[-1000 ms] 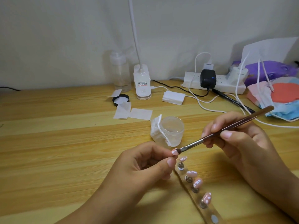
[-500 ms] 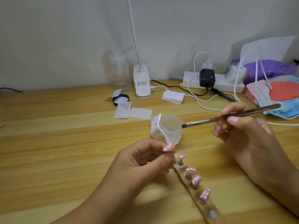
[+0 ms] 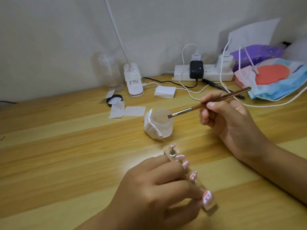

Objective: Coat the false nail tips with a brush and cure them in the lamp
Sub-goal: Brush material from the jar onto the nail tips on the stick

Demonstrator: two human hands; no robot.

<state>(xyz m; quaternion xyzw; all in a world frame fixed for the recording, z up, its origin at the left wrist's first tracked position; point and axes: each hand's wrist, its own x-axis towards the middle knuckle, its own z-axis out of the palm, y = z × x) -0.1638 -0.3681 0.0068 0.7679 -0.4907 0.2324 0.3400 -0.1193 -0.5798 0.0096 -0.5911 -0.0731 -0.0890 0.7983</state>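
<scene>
Since half a second earlier, the left hand (image 3: 156, 188) had dropped from beside the jar (image 3: 162, 125) to the near end of the clear holder (image 3: 211, 209). There its curled fingers pinched a pink false nail tip (image 3: 207, 198), blurred by motion. Four other tips (image 3: 193, 175) stood along the holder on the tabletop (image 3: 66, 146). The right hand (image 3: 232, 120) gripped the brush (image 3: 207, 103) like a pen, its bristles now at the jar's open mouth.
</scene>
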